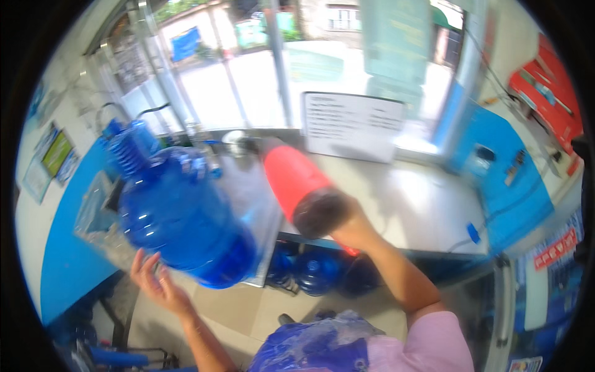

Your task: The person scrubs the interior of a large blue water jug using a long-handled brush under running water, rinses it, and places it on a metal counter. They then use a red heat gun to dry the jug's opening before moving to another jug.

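Note:
My right hand (355, 228) grips a red and black heat gun (295, 179). Its dark nozzle points up and left, over the steel counter top, and my hand hides much of the handle. To the left stands a large translucent blue water jug (181, 218), near the front of the steel counter top (251, 190). A ribbed blue part (125, 151) shows at the jug's upper left. My left hand (160, 286) is raised with fingers apart beside the jug's lower left side, holding nothing. Whether its fingertips touch the jug cannot be told.
A whiteboard with writing (353, 125) leans by the window. Right of the steel lies a white counter top (418, 200). More blue jugs (316, 274) sit underneath. A clear plastic bag (95, 214) hangs at left. At right are a cable with a blue tie (473, 232) and a red tray (544, 97).

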`<state>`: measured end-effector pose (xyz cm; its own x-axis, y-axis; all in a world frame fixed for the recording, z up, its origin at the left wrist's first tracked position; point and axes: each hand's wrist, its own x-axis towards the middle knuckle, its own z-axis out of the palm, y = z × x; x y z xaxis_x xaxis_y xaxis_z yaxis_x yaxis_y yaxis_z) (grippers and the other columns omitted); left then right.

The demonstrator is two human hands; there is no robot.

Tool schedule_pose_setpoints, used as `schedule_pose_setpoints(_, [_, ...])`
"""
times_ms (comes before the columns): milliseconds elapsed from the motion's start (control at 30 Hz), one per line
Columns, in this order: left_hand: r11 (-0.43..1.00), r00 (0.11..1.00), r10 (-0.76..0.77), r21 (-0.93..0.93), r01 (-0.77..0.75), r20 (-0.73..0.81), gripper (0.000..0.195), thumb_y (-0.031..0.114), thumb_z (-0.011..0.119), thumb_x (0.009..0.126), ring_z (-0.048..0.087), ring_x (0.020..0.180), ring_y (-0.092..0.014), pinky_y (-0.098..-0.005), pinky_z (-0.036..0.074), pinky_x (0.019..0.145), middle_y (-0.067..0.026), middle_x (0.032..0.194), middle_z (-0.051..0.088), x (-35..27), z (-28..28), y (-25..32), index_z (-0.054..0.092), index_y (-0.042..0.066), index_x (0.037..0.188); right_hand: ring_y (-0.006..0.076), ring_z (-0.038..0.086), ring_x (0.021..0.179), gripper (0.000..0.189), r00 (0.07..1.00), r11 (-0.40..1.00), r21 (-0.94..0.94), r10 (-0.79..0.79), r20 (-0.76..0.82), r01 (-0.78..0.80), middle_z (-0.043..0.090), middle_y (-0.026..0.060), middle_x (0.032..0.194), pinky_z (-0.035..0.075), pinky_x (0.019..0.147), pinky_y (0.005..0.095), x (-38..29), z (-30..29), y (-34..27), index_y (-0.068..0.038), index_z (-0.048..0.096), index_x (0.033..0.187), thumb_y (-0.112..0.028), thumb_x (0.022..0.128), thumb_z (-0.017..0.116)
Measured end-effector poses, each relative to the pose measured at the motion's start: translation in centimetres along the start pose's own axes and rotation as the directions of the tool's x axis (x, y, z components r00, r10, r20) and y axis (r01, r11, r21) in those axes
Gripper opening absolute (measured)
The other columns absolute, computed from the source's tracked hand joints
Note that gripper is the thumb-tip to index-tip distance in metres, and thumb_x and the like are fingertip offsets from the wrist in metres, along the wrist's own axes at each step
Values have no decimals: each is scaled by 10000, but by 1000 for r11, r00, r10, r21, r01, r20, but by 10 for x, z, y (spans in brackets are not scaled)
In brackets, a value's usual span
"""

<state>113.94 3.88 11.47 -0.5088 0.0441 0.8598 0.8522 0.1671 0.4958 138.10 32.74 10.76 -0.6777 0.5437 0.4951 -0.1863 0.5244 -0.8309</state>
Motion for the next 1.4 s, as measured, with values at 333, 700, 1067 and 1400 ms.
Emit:
schedule_pose_setpoints(333, [896, 889, -441, 3, 444, 122, 281, 46, 492, 855, 463, 1260, -260, -387, 369, 1028, -154, 1311, 512, -77, -47, -82, 638, -10, 1089, 435, 587, 945, 557, 661, 481, -493, 287, -693, -725, 612, 271, 993, 485, 849, 492, -166, -183, 259, 28, 548, 1170, -178, 713, 789])
schedule_pose_setpoints(700, [457, 470, -861, -110, 883, 195, 234, 187, 547, 931, 574, 997, -161, -296, 440, 812, -41, 1077, 617, -144, -15, -190, 574, 92, 1143, 409, 508, 1162, 619, 946, 640, -696, 222, -238, -326, 549, 254, 1262, 378, 1046, 451, -30, -70, 161, 0, 491, 1352, -149, 795, 715])
schedule_pose_setpoints(1067, [-216, -105, -854, -164, 962, 509, 580, 580, 308, 968, 557, 1076, -363, -564, 414, 938, -161, 1148, 616, -142, 12, -225, 559, 99, 1173, 246, 652, 988, 818, 976, 985, 45, -173, 135, 169, 664, 157, 1099, 508, 865, 352, 245, 244, -118, 39, 543, 1263, -531, 736, 800])
schedule_pose_setpoints(1400, [-372, -59, -726, -319, 871, 685, 754, 656, 266, 954, 548, 1172, -330, -513, 426, 1001, -181, 1277, 584, -124, 11, -207, 526, 47, 1315, 352, 619, 1078, 606, 844, 694, 666, -159, 512, -273, 641, 207, 1120, 487, 984, 453, 279, 244, -100, 39, 504, 1292, -346, 871, 707])
